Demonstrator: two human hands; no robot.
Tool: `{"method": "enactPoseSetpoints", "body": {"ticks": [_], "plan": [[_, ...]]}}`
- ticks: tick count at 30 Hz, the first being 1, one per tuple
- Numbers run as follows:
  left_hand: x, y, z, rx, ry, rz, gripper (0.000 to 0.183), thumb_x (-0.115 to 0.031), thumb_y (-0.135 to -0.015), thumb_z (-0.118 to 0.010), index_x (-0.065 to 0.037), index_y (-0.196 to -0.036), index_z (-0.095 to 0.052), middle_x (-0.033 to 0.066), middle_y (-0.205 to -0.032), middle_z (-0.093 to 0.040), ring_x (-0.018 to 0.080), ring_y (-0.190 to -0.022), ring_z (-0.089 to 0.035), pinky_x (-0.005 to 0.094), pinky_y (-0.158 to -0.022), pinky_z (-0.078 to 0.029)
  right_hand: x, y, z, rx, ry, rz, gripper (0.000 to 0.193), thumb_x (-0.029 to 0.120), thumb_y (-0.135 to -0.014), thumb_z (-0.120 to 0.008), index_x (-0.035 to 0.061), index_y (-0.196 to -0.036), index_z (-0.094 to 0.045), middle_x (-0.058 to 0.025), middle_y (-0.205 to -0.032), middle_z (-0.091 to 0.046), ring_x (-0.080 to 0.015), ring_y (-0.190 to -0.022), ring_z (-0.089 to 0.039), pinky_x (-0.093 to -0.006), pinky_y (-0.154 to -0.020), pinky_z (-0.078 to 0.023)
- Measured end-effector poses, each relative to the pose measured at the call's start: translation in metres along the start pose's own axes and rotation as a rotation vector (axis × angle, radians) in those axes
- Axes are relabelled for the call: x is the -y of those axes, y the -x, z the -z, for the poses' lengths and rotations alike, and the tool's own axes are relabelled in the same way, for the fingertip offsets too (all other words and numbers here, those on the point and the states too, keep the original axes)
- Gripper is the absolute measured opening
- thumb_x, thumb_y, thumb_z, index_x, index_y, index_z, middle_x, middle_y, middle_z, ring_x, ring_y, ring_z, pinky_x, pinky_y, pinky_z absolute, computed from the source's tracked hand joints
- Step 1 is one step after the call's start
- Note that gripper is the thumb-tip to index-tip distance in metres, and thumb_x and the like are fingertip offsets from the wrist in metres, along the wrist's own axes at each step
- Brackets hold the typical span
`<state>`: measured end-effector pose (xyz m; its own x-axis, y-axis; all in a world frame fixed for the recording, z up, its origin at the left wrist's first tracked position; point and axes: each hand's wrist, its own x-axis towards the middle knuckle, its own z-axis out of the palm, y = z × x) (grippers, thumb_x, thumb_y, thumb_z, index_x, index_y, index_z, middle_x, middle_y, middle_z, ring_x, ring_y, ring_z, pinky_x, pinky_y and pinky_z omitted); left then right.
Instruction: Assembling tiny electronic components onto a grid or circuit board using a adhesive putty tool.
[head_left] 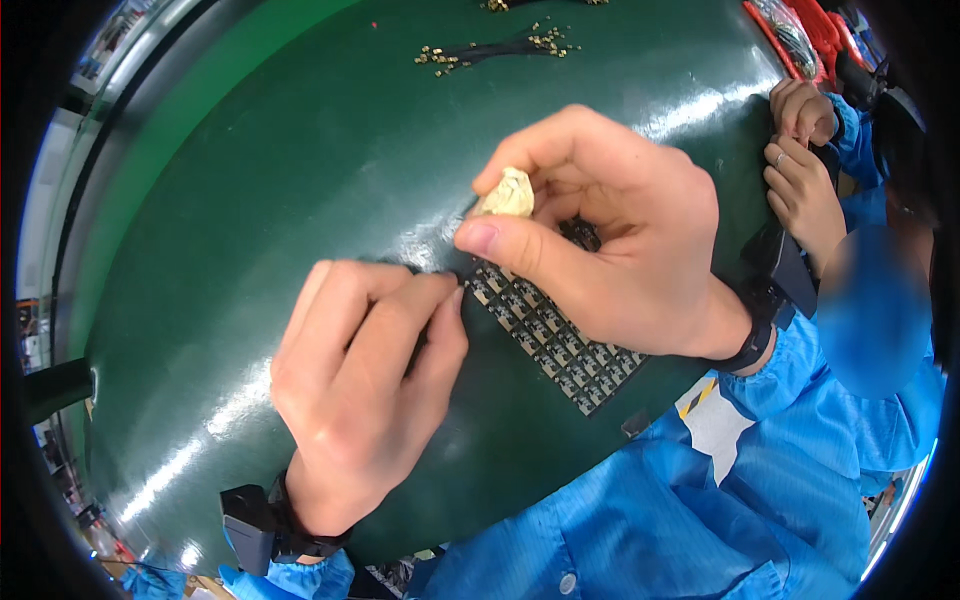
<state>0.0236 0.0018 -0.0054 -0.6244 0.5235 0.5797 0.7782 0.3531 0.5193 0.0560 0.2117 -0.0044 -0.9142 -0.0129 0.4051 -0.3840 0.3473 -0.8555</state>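
Observation:
A panel of small circuit boards (560,345) lies on the green tabletop, dark with pale rows of parts. Its far portion is covered by my right hand (630,230), which pinches a pale yellow crumpled lump (510,193) between thumb and forefinger above it. Whether the lump is cloth, paper or putty I cannot tell. My left hand (370,370) is closed, its thumb and fingertips pressed together beside the panel's left corner. What those fingertips hold, if anything, is hidden.
Black cables with gold connector ends (495,48) lie in a bundle at the far side of the green table (230,230). To the right sits a co-worker in blue, whose hands (805,165) are at the table edge near red bags (815,35).

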Motion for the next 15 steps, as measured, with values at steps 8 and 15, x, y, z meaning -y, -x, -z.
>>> {"method": "enactPoseSetpoints", "body": {"ticks": [8, 15], "plan": [[0.0008, -0.0021, -0.0014, 0.054, -0.031, 0.008, 0.018, 0.013, -0.081, -0.083, 0.003, -0.095, -0.076, 0.0094, -0.087, -0.067, 0.0179, -0.072, -0.064, 0.0291, -0.064, -0.051, -0.0037, 0.0026, 0.0018, 0.021, 0.051, 0.025, 0.024, -0.012, -0.094, -0.078, -0.0075, -0.114, -0.066, -0.0056, -0.096, -0.071, -0.0059, -0.087, -0.07, -0.0198, -0.075, -0.059], [0.0011, -0.0028, -0.0006, 0.081, -0.036, 0.01, 0.018, 0.012, -0.081, -0.083, 0.003, -0.095, -0.076, 0.0091, -0.087, -0.067, 0.0177, -0.072, -0.064, 0.0294, -0.064, -0.051, -0.0071, 0.0048, 0.0002, 0.033, 0.051, 0.048, 0.022, -0.012, -0.094, -0.078, -0.0075, -0.112, -0.066, -0.0053, -0.094, -0.07, -0.0049, -0.084, -0.068, -0.0196, -0.073, -0.057]]}}
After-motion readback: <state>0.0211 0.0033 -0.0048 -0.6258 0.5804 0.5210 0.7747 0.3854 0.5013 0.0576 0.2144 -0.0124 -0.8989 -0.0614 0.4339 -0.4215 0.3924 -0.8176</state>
